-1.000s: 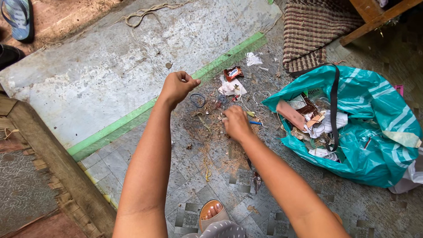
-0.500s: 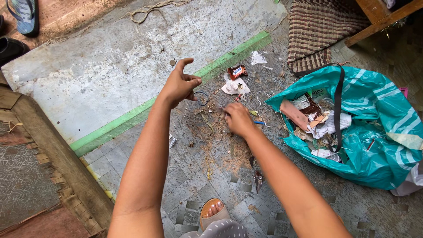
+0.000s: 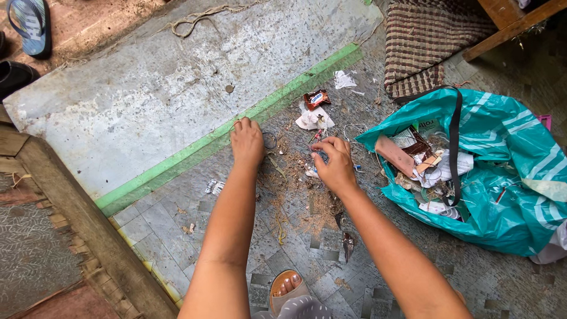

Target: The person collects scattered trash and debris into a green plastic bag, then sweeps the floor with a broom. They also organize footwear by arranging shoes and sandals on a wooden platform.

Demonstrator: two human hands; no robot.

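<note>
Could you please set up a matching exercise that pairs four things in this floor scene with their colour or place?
Things:
1. bag
2. wrapper
3. sandal
4. left hand

Descriptions:
A. top left corner, on the reddish floor
B. teal, lying open on the right with rubbish inside
C. pressed on the floor beside the green stripe
D. brown, near a white paper scrap above the litter pile

Pairs: 1-B, 2-D, 3-A, 4-C
</note>
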